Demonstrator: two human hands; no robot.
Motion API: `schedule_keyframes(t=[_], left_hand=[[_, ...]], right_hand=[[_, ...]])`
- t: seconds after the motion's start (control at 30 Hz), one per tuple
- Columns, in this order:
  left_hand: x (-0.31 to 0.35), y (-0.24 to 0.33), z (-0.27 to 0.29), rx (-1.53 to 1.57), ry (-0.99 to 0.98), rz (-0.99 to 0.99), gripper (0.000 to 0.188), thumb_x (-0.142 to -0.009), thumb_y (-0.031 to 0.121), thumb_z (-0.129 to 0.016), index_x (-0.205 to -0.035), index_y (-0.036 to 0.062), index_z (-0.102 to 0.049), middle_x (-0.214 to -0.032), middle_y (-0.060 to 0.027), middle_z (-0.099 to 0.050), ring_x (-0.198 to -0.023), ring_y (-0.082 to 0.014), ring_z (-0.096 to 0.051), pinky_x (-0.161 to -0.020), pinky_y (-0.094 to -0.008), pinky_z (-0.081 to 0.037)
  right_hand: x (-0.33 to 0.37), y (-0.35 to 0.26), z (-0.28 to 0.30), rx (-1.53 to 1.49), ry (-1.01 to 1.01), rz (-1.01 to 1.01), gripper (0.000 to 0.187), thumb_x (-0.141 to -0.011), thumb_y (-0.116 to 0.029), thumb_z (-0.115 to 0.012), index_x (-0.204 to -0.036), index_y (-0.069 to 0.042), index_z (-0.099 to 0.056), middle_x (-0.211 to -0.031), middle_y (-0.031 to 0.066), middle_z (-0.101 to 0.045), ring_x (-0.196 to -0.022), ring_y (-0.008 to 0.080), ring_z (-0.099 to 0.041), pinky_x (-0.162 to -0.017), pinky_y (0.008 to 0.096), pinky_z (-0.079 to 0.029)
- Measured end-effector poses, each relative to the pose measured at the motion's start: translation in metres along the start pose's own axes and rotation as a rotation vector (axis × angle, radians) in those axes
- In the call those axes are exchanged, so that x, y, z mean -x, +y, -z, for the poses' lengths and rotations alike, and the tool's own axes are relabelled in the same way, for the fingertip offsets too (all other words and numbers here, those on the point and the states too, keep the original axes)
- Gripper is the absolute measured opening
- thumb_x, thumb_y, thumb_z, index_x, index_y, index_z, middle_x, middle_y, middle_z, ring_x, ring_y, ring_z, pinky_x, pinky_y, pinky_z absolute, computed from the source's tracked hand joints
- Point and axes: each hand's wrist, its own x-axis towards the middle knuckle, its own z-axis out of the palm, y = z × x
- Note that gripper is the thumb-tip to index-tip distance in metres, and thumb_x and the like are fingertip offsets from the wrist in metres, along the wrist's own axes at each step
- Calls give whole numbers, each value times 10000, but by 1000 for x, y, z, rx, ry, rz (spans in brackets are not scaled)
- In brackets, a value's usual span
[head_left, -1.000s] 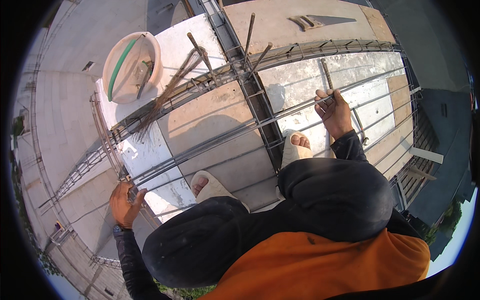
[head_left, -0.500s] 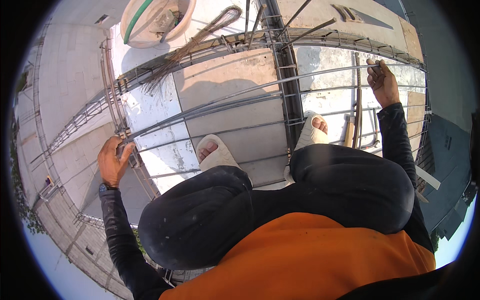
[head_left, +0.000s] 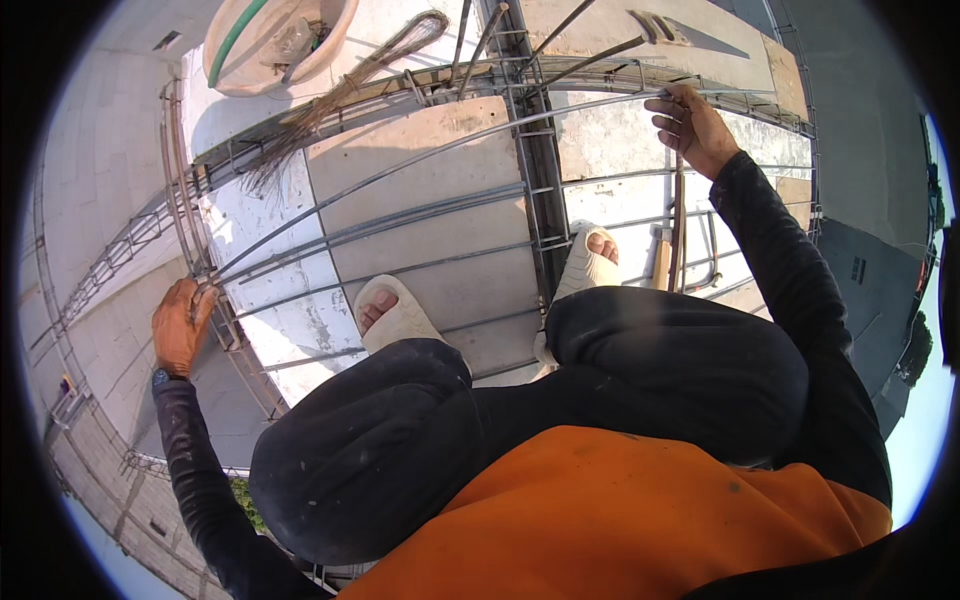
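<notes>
A long thin steel reinforcing bar [head_left: 452,144] bows across the view from left to right. My right hand [head_left: 697,130] pinches it toward its right end, beyond the other bars. My left hand [head_left: 183,325] is closed around bar ends at the left edge of the panels; its fingers partly hide which ones. Nearer to me, a pair of reinforcing bars [head_left: 400,221] lies close together, apart from the raised bar along most of its length. Both my feet, in cream slide sandals [head_left: 400,318], are planted among the crossing bars.
A pale tub [head_left: 345,40] with a green hose stands far left, beside a bundle of tie wire [head_left: 395,65]. A steel beam cage [head_left: 535,150] runs between the panels, with bars sticking up. A handsaw [head_left: 700,38] lies far right. A wooden-handled tool [head_left: 662,262] lies near my right foot.
My right hand has moved left and farther away with the bar, which now stands apart from the pair. My left hand keeps its place at the bar ends. The whole view has shifted slightly.
</notes>
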Motion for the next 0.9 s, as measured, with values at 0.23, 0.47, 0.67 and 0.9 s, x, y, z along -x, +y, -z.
schedule_keyframes(t=[0.23,0.47,0.67,0.9], left_hand=[[30,9,-77,250,-269,100,390,-956,421,-697,-933,31,-692,-823,-194,-705,-790,-416,-673,-704,-484,-520],[58,46,-152,232,-288,115,361,-958,411,-690,-897,56,-677,-749,-179,-698,-753,-440,-682,-660,-514,-524],[41,56,-153,90,-309,91,323,-941,393,-724,-978,77,-672,-796,-151,-713,-796,-404,-704,-683,-502,-537],[-57,145,-127,181,96,-286,500,-849,276,-815,-1276,78,-645,-1202,-143,-627,-1155,-354,-578,-966,-465,-481]], right_hand=[[69,92,42,15,56,-493,317,-1019,-376,-539,-1167,-101,-588,-1102,110,-729,-887,182,-639,-791,364,-527],[109,179,69,134,127,-785,369,-1016,-394,-515,-1050,-46,-633,-920,170,-771,-662,213,-690,-609,360,-559],[74,126,56,1177,-364,-726,580,-1004,-480,-491,-935,52,-714,-822,206,-773,-656,273,-739,-642,395,-610],[-7,116,-7,1551,-451,425,335,-1010,-359,-628,-1246,-122,-622,-1182,148,-689,-1107,349,-678,-938,506,-541]])
